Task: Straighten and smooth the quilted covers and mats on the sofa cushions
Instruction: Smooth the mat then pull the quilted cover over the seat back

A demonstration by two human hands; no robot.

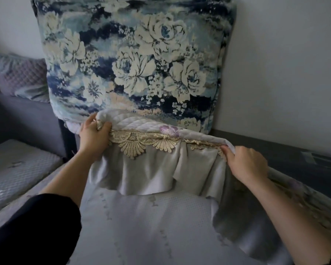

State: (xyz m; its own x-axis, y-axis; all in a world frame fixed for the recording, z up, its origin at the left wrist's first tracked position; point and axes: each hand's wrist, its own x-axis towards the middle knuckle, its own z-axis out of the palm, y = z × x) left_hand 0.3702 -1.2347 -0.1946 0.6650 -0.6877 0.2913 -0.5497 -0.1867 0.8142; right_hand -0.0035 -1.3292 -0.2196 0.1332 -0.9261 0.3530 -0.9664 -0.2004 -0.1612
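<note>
Quilted cover (141,123) held up by both hands at the back of the seat cushion (141,217).
The person's left hand (93,136) grips the cover's left end, fingers curled over the lace trim (134,144). The right hand (247,161) pinches the same edge further right, thumb and fingers closed on the fabric. The raised edge lies against the foot of the large floral cushion (134,60), which stands upright against the wall (285,64). The cover's grey skirt hangs in folds onto the seat cushion. A purple pillow (21,77) sits at far left, above a second seat mat (13,165).
</note>
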